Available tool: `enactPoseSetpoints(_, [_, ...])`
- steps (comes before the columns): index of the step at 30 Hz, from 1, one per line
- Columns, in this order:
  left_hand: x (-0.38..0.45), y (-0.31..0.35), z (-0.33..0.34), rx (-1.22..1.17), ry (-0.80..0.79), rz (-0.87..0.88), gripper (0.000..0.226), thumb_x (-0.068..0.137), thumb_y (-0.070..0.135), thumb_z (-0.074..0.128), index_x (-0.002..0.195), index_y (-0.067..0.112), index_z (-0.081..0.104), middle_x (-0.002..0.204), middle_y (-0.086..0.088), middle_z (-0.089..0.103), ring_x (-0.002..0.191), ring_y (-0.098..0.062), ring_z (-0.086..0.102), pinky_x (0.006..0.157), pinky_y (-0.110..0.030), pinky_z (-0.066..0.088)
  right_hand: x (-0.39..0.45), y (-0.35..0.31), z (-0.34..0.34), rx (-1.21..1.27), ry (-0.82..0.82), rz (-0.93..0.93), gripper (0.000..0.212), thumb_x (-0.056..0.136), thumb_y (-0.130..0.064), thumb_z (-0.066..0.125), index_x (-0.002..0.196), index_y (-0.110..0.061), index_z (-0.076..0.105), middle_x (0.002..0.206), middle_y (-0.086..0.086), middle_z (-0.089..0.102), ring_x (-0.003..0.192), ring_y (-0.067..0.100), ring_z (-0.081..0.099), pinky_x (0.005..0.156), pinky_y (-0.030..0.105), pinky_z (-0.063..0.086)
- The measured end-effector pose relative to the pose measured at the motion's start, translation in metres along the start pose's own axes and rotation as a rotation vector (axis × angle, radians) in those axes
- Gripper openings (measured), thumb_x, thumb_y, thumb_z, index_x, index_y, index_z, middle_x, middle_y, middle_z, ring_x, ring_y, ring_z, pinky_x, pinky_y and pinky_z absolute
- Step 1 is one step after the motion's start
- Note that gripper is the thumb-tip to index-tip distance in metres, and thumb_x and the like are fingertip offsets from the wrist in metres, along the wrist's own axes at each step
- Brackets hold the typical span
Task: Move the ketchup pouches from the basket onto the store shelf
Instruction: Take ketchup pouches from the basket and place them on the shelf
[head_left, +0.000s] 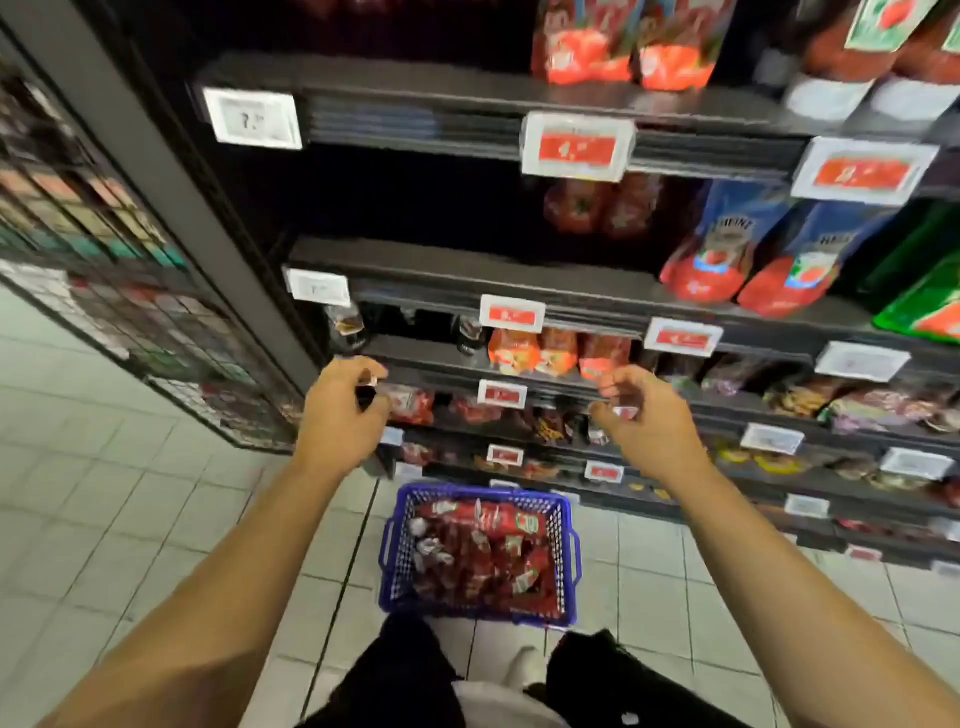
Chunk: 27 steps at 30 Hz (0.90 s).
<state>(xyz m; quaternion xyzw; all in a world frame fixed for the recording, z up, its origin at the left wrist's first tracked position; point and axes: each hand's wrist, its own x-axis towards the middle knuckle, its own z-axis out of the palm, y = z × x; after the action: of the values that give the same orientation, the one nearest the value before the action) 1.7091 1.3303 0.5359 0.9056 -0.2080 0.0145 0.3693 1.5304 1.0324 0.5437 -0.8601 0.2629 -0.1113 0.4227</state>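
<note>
Hovering above 1 blue basket of ketchup pouches: 2 hands, left grip and right grip loosely curled, empty.

Visibility limits: motion blur, frame cut-offs, occlusion

Blur is smearing the price tags, leaving their figures unreadable. The left hand is covering whatever lies at its fingertips; a grip cannot be confirmed. The right hand is blurring at the fingers, so any contact cannot be determined. The ketchup pouches in the basket are overlapping, preventing a count. The upper pouches are being cut off by the top edge, the green packs by the right edge. Lower shelf goods are reading too small to identify.
</note>
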Motion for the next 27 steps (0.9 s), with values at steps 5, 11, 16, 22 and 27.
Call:
enactPoseSetpoints(5, [-0.103, -0.035, 0.071, 0.018, -0.589, -0.392, 0.017, 0.082, 0.003, 0.069, 0.094, 0.015, 0.069, 0.099, -0.012, 0.070, 0.101, -0.032, 0.068, 0.086, -0.031, 0.052, -0.069, 0.111, 0.052, -0.041, -0.236, 0.384, 0.022, 0.082, -0.007, 0.074, 0.076, -0.021, 0.057, 0.082, -0.003, 0.066, 0.082, 0.023, 0.063, 0.078, 0.028, 0.048])
enactPoseSetpoints(11, [-0.186, -0.094, 0.145, 0.170, -0.833, -0.623, 0.027, 0.088, 0.019, 0.067, 0.114, 0.012, 0.068, 0.117, -0.011, 0.070, 0.111, -0.030, 0.064, 0.090, -0.033, 0.048, -0.133, 0.182, 0.117, -0.068, -0.383, 0.608, 0.013, 0.085, -0.018, 0.070, 0.082, -0.027, 0.062, 0.093, 0.000, 0.070, 0.081, 0.018, 0.063, 0.077, 0.032, 0.054])
enactPoseSetpoints(16, [-0.220, -0.170, 0.221, 0.218, -0.874, -0.777, 0.030, 0.085, 0.021, 0.067, 0.115, 0.017, 0.067, 0.113, -0.008, 0.069, 0.099, -0.027, 0.062, 0.081, -0.031, 0.048, -0.149, 0.247, 0.197, -0.083, -0.453, 0.753, 0.020, 0.083, -0.021, 0.066, 0.102, -0.025, 0.064, 0.096, -0.004, 0.073, 0.081, 0.016, 0.068, 0.071, 0.022, 0.052])
enactPoseSetpoints(22, [-0.223, -0.290, 0.332, 0.314, -0.936, -0.695, 0.041, 0.088, 0.022, 0.066, 0.128, 0.013, 0.059, 0.127, -0.015, 0.064, 0.115, -0.036, 0.060, 0.092, -0.036, 0.048, -0.114, 0.353, 0.304, -0.352, -0.663, 0.438, 0.048, 0.082, -0.009, 0.068, 0.129, -0.011, 0.060, 0.121, 0.019, 0.064, 0.110, 0.039, 0.061, 0.081, 0.029, 0.044])
enactPoseSetpoints(27, [-0.179, -0.376, 0.424, 0.528, -1.001, -0.066, 0.049, 0.077, 0.014, 0.067, 0.126, 0.009, 0.058, 0.127, -0.017, 0.058, 0.119, -0.040, 0.055, 0.093, -0.050, 0.051, -0.058, 0.445, 0.384, -0.450, -0.764, 0.136, 0.058, 0.074, -0.042, 0.084, 0.119, -0.011, 0.067, 0.115, 0.018, 0.068, 0.107, 0.038, 0.065, 0.095, 0.041, 0.053])
